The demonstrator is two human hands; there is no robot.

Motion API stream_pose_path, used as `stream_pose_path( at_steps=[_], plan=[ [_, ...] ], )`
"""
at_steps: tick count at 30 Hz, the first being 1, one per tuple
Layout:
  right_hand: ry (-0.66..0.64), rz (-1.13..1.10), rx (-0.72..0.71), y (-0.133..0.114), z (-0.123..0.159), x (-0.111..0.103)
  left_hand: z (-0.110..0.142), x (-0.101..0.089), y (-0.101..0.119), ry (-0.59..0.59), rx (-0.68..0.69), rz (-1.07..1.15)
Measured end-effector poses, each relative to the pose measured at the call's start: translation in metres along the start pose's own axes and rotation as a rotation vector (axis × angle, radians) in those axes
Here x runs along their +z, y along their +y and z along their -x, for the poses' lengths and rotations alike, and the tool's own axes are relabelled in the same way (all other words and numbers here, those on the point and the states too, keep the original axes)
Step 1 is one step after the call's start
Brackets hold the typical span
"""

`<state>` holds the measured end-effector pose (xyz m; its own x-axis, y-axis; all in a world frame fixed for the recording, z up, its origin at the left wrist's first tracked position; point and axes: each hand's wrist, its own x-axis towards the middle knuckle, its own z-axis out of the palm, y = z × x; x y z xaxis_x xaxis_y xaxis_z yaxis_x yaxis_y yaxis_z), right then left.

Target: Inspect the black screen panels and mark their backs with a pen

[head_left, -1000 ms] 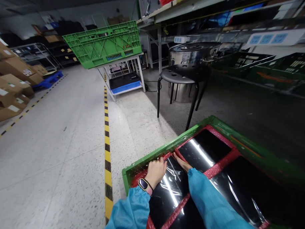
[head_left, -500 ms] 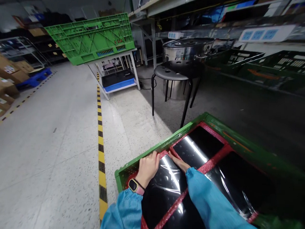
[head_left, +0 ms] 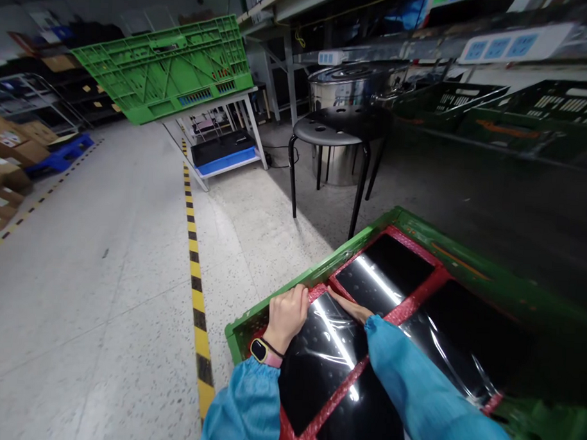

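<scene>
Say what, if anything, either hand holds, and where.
Left hand and right hand flank the far end of a glossy black panel; whether either grips anything cannot be told.

Crate rim (head_left: 353,248) blocking ahead, far panel (head_left: 394,270) open above

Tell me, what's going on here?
Someone in blue sleeves is handling black panels with red wrap around them in a green crate. The left hand is at the left edge of the nearer-left panel, the right hand along its right edge. That panel lies in the crate; I can't tell whether it's gripped.
</scene>
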<state>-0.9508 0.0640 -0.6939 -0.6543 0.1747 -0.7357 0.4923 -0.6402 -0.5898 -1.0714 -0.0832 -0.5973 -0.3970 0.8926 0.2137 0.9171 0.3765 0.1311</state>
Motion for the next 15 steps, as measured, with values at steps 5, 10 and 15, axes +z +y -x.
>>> stream_pose_path(
  at_steps=[5, 10, 15],
  plan=[
    [-0.055, 0.034, -0.056, -0.006, 0.021, 0.0, 0.002, 0.0, -0.003, 0.075, 0.034, 0.013],
    [-0.145, 0.102, -0.034, -0.02, 0.041, 0.004, 0.004, 0.001, -0.007, 0.15, 0.049, 0.03],
    [-0.172, 0.143, -0.103, -0.027, 0.054, 0.011, 0.005, -0.001, -0.014, 0.234, 0.035, 0.053]
  ],
)
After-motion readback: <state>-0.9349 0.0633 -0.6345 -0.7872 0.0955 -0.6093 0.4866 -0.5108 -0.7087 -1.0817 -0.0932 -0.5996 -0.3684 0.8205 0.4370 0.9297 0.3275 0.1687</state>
